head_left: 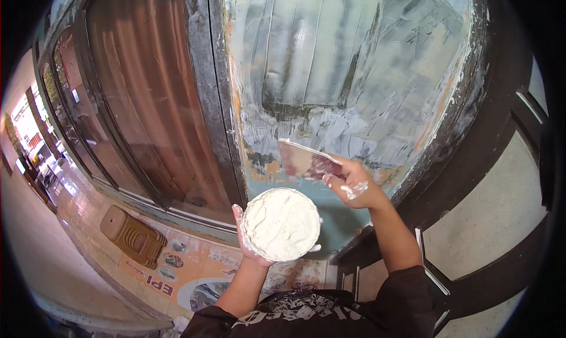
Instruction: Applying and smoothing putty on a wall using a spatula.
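My left hand (250, 251) cups a round tub (246, 247) from below and the side. White putty (282, 223) fills the tub nearly to its rim. In my right hand (356, 186) is a flat, dark red putty spreader (311, 162), its far edge smeared with white. The spreader is held up in front of the wall panel (330, 123), just beyond the tub; whether it touches the wall I cannot tell. Streaks of white and grey putty cover the panel, with a bare greenish strip low down. White smears mark the back of my right hand and my left fingertips.
To the left stands a dark-framed glass window (153, 102) with brown curtains behind it. A brown plastic stool (133, 236) is on the floor at lower left, beside a printed banner (168, 279). A dark door with pale panels (489, 208) rises on the right.
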{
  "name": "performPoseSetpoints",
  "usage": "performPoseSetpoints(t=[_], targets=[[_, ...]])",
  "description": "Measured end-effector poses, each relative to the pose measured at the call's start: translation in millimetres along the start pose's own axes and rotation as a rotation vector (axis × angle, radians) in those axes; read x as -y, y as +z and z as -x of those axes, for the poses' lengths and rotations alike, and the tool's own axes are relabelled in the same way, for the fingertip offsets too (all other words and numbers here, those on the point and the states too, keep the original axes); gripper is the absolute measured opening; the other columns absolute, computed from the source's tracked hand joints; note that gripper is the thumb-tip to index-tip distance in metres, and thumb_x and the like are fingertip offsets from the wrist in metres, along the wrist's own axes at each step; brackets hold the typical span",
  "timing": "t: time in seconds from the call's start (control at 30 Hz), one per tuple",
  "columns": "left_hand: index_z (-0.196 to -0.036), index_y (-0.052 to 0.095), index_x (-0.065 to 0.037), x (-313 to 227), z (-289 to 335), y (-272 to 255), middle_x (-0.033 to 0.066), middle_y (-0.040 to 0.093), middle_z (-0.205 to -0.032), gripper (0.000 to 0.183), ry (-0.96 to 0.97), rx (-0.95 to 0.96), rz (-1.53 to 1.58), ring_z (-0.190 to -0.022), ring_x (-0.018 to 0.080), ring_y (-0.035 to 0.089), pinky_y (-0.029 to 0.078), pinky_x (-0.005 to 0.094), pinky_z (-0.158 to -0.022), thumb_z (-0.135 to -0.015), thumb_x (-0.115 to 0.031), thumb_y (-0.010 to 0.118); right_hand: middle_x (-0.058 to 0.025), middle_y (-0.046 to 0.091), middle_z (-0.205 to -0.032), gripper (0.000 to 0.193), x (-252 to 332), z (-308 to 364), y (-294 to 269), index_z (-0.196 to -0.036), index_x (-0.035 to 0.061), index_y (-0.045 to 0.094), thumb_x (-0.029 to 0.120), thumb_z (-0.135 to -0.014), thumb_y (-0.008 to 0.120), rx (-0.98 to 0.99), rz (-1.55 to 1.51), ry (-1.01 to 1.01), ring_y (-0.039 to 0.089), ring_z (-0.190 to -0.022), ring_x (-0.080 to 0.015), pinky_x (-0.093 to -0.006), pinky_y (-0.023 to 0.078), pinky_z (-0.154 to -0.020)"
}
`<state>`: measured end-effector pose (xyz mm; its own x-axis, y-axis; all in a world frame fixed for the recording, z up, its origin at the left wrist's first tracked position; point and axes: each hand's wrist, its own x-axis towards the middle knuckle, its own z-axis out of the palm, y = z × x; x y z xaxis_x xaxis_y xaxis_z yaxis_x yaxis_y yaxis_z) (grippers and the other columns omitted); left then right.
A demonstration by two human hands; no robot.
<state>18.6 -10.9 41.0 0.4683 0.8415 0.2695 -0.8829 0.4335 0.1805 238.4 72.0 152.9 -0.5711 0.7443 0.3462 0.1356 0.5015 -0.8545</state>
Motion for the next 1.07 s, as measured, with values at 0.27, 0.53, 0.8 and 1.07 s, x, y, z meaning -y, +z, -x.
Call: performPoseSetpoints(t=[0.27, 0.53, 0.8, 1.07], targets=[[-0.158, 0.027, -0.016, 13.3, -8.9, 6.2, 0.0221, 0.026, -0.161, 0.107, 0.063, -0.119, -0.061, -0.142, 0.0521, 0.032, 0.027, 0.0730, -0.111, -0.081, -0.090, 0.032, -0.0113, 0.064, -0.128, 0.045, -18.1, 0.3, 11.9, -0.143, -0.0062, 0.046, -0.006, -0.098, 0.050, 0.100, -0.138, 0.004, 0.058, -0.116, -0.0136, -0.0278, 0.043, -0.102], [-0.158, 0.027, -0.014, 15.9, -11.2, 3.0, 0.0231, 0.027, -0.160, 0.109, 0.013, -0.063, 0.057, -0.142, 0.0514, 0.033, 0.027, 0.0712, -0.112, -0.080, -0.091, 0.030, -0.0108, 0.064, -0.127, 0.043, -30.6, 2.4, 10.3, -0.142, -0.0058, 0.047, -0.004, -0.099, 0.050, 0.136, -0.162, 0.023, 0.059, -0.114, -0.0133, -0.0282, 0.044, -0.100], [-0.157, 0.030, -0.014, 16.4, -12.4, -3.6, 0.0219, 0.029, -0.160, 0.103, 0.032, -0.122, 0.008, -0.141, 0.0506, 0.034, 0.028, 0.0702, -0.112, -0.084, -0.087, 0.030, -0.0076, 0.067, -0.116, 0.045, -38.6, 2.0, 9.6, -0.141, -0.0037, 0.050, -0.007, -0.096, 0.045, 0.200, -0.123, 0.038, 0.057, -0.101, -0.0084, -0.0233, 0.046, -0.090], [-0.159, 0.026, -0.016, 17.4, -8.4, -4.4, 0.0200, 0.027, -0.161, 0.104, -0.043, 0.079, 0.390, -0.144, 0.0471, 0.033, 0.025, 0.0701, -0.114, -0.084, -0.088, 0.028, -0.0158, 0.068, -0.126, 0.054, -46.2, 6.0, 2.2, -0.144, 0.0057, 0.051, -0.006, -0.092, 0.043, 0.328, 0.161, 0.014, 0.066, -0.109, -0.0231, -0.0262, 0.045, -0.095]])
